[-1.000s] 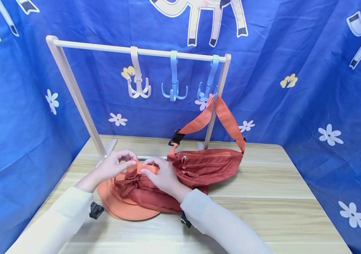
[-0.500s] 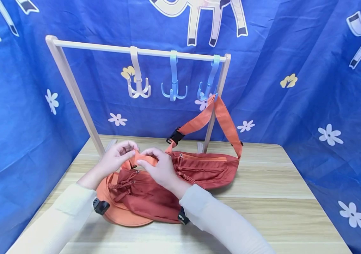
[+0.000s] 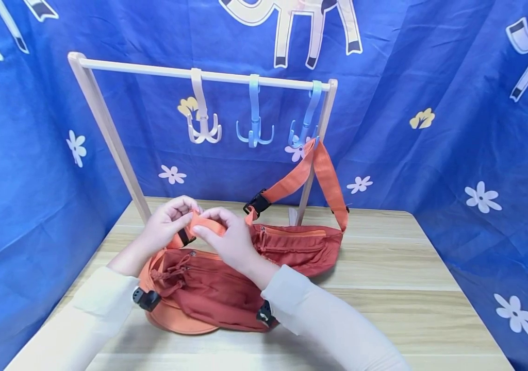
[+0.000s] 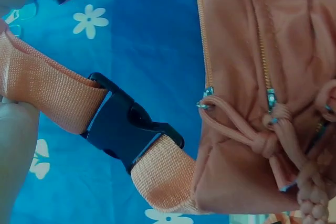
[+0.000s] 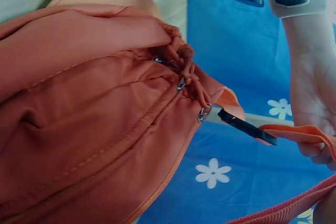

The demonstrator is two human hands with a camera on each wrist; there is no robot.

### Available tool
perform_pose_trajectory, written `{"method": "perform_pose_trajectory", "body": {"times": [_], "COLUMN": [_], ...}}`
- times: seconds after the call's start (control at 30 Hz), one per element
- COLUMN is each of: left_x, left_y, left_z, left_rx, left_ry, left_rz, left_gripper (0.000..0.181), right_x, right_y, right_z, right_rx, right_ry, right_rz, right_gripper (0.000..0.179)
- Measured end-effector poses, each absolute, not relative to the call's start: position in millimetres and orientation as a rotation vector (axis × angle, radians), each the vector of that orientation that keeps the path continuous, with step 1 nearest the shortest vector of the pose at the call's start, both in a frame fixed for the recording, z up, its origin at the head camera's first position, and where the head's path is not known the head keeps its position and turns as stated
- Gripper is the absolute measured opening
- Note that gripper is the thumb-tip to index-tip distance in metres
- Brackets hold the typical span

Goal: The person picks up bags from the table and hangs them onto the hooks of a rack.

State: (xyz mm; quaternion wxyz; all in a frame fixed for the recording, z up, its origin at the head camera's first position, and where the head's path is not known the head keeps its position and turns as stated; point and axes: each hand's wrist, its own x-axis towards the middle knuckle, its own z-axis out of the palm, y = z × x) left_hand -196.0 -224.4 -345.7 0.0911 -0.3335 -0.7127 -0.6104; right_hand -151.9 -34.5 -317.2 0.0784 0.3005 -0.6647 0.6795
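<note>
My left hand (image 3: 164,226) and right hand (image 3: 233,239) pinch the orange strap (image 3: 209,224) of a dark red waist bag (image 3: 217,291), side by side above it. A black side-release buckle (image 4: 123,124) is fastened on this strap, close to my left hand in the left wrist view. Cord zipper pulls (image 4: 262,142) dangle at the bag's end. Under the bag's left part lies an orange cap (image 3: 178,317), mostly covered, its brim showing. Behind my right hand, a second red waist bag (image 3: 298,247) hangs by its strap from the rightmost blue hook (image 3: 308,118).
A wooden rack (image 3: 111,131) stands at the back of the table (image 3: 384,299). From its bar also hang a white multi-prong hook (image 3: 203,121) and another blue hook (image 3: 254,121). Blue patterned cloth (image 3: 384,170) encloses the back and sides.
Both hands have risen and drawn slightly left with the strap, bringing its buckle into view. The near bag has shifted left, the cap brim has slid frontward, and the hanging bag has swung left.
</note>
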Motion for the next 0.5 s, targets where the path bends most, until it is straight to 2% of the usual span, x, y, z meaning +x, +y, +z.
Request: {"method": "perform_pose_trajectory", "body": {"times": [0.1, 0.33, 0.5], "left_x": [-192.2, -185.7, -179.0], "left_y": [-224.5, -229.2, -235.7], "left_z": [-339.0, -324.2, -311.8], "left_rx": [-0.999, -1.019, -0.976], "left_ry": [-2.091, -2.032, -2.089], "left_rz": [-1.821, -1.838, -1.746], "left_gripper": [0.023, 0.023, 0.02], "right_x": [-150.1, -166.6, -163.8], "right_y": [-35.3, -43.6, -46.1], "right_z": [-311.2, -323.4, -312.9], "right_rx": [0.921, 0.908, 0.904], "right_ry": [-1.973, -2.018, -2.036], "right_rz": [2.011, 1.937, 1.945], "right_gripper": [0.018, 0.017, 0.017]}}
